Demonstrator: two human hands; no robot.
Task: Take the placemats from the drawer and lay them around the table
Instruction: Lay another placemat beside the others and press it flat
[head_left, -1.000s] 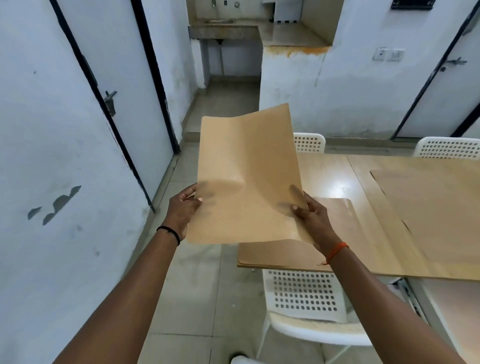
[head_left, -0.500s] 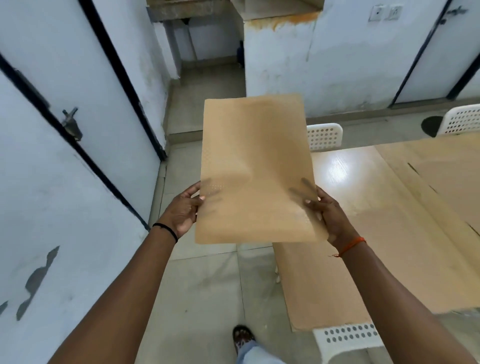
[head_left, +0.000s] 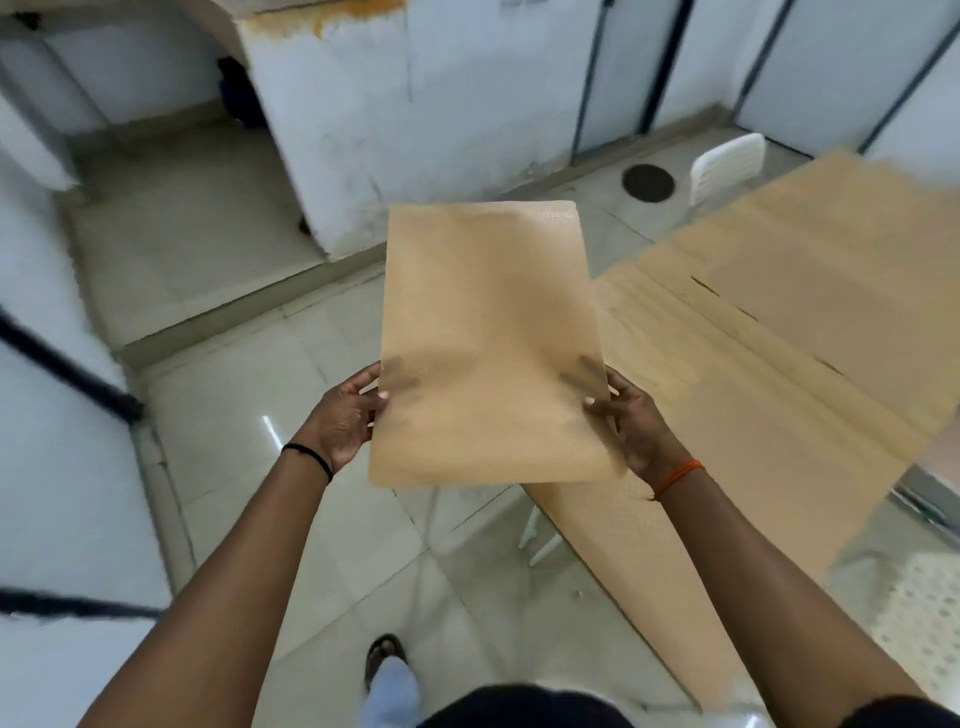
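Note:
A tan rectangular placemat (head_left: 488, 343) hangs in the air in front of me, long side pointing away. My left hand (head_left: 345, 421) grips its left edge near the bottom, and my right hand (head_left: 631, 421) grips the right edge at the same height. The mat is over the floor, just left of the wooden table (head_left: 753, 415). Other tan placemats (head_left: 841, 291) lie flat on the table to the right, blurred by motion.
A white perforated chair (head_left: 727, 166) stands at the table's far end, another chair seat (head_left: 924, 629) at lower right. A white wall corner (head_left: 363, 130) juts out ahead. White doors with black frames (head_left: 67, 415) line the left. My foot (head_left: 384, 660) is on the tiled floor.
The view has swung down and to the right as I walk along the table's left side. Both hands keep the same hold on the placemat, which now hangs lower in view.

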